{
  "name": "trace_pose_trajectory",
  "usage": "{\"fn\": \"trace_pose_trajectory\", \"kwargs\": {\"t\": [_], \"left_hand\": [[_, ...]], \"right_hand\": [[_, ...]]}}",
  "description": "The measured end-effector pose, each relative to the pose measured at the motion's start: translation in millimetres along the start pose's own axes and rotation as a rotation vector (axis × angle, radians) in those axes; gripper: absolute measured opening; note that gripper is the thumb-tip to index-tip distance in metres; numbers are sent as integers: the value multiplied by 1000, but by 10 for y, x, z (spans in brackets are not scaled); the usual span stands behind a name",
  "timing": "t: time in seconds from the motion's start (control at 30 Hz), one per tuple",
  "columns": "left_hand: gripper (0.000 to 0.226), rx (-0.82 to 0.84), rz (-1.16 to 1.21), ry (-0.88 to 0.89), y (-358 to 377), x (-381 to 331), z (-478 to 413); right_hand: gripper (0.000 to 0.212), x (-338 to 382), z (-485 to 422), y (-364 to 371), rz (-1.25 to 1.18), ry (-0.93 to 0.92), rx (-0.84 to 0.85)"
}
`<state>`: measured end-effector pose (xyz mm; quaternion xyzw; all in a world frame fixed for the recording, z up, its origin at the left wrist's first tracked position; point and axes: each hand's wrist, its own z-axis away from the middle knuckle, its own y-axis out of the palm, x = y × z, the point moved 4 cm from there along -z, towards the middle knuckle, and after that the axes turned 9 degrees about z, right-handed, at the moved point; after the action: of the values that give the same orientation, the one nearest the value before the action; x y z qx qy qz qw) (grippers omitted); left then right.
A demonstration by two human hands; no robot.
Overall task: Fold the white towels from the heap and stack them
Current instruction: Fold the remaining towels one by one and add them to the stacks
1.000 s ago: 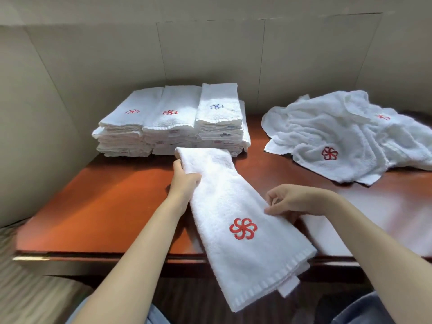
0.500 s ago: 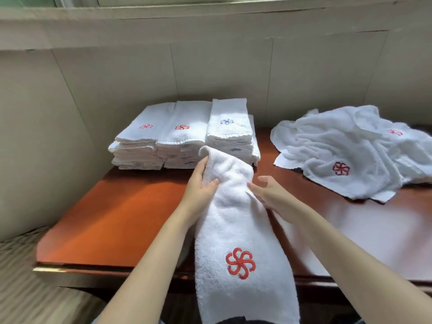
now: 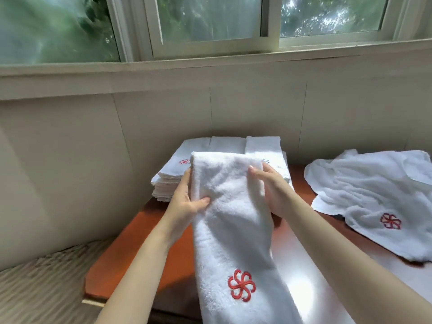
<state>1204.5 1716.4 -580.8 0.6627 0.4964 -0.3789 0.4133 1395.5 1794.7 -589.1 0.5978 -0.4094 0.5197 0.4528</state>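
I hold a long folded white towel (image 3: 233,220) with a red pinwheel emblem, lifted in front of me over the table. My left hand (image 3: 187,202) grips its left edge, thumb on top. My right hand (image 3: 271,185) grips the right edge near the upper fold. The towel's lower end hangs out of view at the bottom. Behind it, against the wall, stands the stack of folded towels (image 3: 173,174), partly hidden. The heap of unfolded white towels (image 3: 374,197) lies on the right.
The reddish-brown table (image 3: 131,253) stands against a beige panelled wall, under a window (image 3: 210,22). Its left and front edges are near my arms. A striped beige surface (image 3: 42,284) lies to the lower left.
Both hands have raised the towel's upper end higher, in front of the stack. My right hand moved onto the towel's right edge. The view tilted upward and the window appeared.
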Motion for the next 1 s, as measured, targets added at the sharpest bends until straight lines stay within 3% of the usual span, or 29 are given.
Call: {"fn": "trace_pose_trajectory", "kwargs": {"t": [0.07,0.17,0.27,0.73,0.83,0.93,1.0], "left_hand": [[63,-12,2,5,-103,-151,-89],[28,-158,-53,73,-246,-404,-270],[9,-289,-114,197,-379,-631,-432],[34,-375,-374,555,-699,-1682,-775],[33,-393,-449,591,-775,-1881,-1064],[31,-465,-431,556,-969,-1822,-1451],[28,-487,-427,505,-1132,-1676,-1759]], "right_hand": [[60,258,-59,73,1,-88,0],[19,658,-107,251,96,-252,81],[14,926,-185,391,206,-363,57],[7,1681,-174,907,428,-589,-31],[30,1827,-332,1016,484,-605,-55],[57,1756,-668,1119,448,-464,127],[63,1657,-974,1144,433,-409,162]]}}
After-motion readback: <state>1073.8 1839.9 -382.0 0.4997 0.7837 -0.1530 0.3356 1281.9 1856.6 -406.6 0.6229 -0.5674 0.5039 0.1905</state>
